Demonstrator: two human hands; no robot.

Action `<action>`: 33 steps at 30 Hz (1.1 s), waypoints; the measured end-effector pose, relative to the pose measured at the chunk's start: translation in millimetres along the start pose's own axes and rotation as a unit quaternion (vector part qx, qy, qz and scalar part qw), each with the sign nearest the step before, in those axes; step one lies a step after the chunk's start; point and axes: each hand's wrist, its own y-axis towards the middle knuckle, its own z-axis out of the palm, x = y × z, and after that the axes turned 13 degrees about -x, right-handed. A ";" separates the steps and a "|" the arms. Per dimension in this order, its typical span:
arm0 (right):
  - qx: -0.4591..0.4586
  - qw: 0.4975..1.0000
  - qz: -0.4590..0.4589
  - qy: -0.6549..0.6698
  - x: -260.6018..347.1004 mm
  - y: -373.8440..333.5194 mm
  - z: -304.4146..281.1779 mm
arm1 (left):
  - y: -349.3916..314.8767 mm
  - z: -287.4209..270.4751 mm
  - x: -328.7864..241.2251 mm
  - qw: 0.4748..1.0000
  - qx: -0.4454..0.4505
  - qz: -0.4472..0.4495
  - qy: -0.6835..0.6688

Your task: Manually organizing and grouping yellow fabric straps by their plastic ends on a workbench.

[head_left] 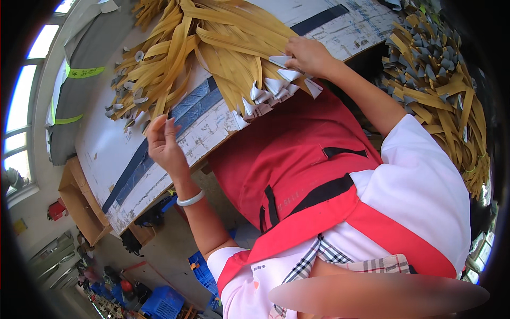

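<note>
Long tan strips, which look like zipper tapes, lie in two spread bundles on the worktable. Beside the left bundle (170,61), my left hand (164,141) is closed in a pinch at the lower end of one strip. Many ends in that bundle carry small grey tabs. The right bundle (234,64) fans toward the table's near edge, its ends tipped with folded white tabs (273,86). My right hand (311,56) rests at this bundle's right side, fingers curled on a white-tipped strip end. Its fingertips are partly hidden.
Dark blue bands (194,103) run along the scuffed white worktable (212,127). A large heap of grey-tipped tan strips (435,85) hangs at the right. Grey covered material (85,95) stands at the far left, above a cardboard box (82,199). Blue crates (164,303) sit on the floor.
</note>
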 end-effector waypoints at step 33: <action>0.219 0.766 0.077 0.600 92.9 36.2 -8.1 | -33.4 86.7 -17.3 0.954 0.289 -0.055 -0.048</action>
